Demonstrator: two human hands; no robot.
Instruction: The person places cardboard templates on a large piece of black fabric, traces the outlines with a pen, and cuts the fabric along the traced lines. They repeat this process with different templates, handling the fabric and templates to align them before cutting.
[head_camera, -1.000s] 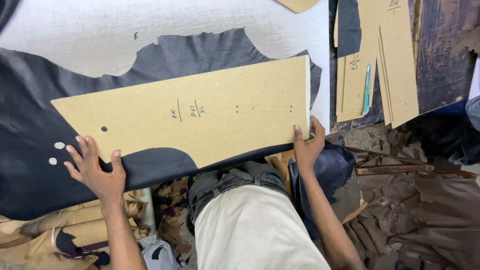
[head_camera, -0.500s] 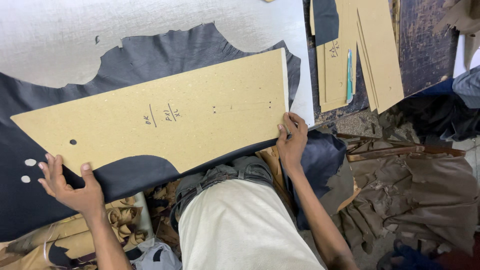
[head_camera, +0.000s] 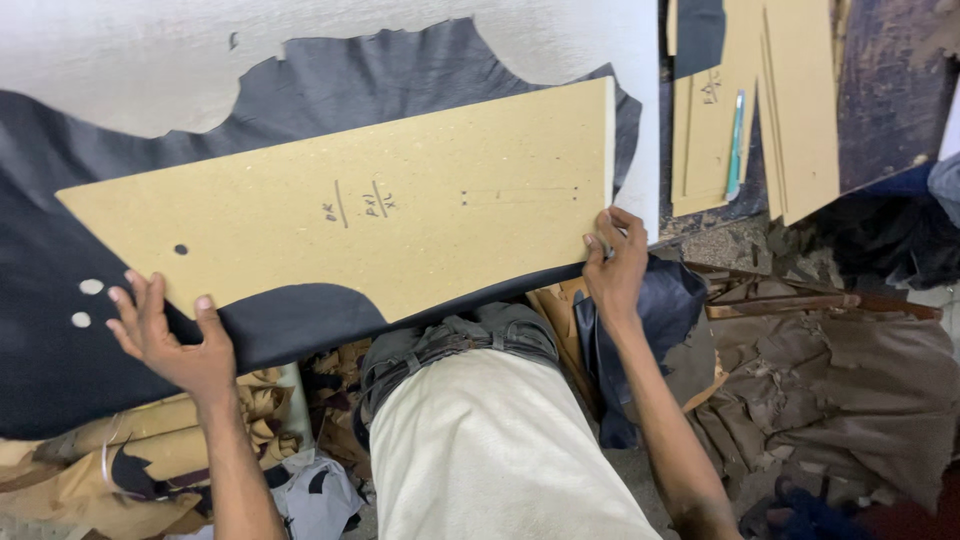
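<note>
A long tan cardboard pattern (head_camera: 400, 210) lies slanted on a dark navy leather hide (head_camera: 320, 90) spread over a white table (head_camera: 130, 60). My left hand (head_camera: 165, 335) presses flat, fingers spread, on the hide at the pattern's lower left edge. My right hand (head_camera: 615, 265) grips the pattern's lower right corner together with the hide's edge at the table's front. Pen marks and small punched holes show on the pattern. Two round white holes (head_camera: 85, 303) show in the hide near my left hand.
More tan cardboard patterns (head_camera: 790, 100) and a teal pen (head_camera: 736, 145) lie on a dark surface at the upper right. Brown leather pieces (head_camera: 850, 370) pile on the floor at right. Rolled tan scraps (head_camera: 150, 440) sit below the table at left.
The view has shifted slightly. My left hand has slid a little right along the hide near the pattern's edge. My right hand stays at the pattern's lower right corner.
</note>
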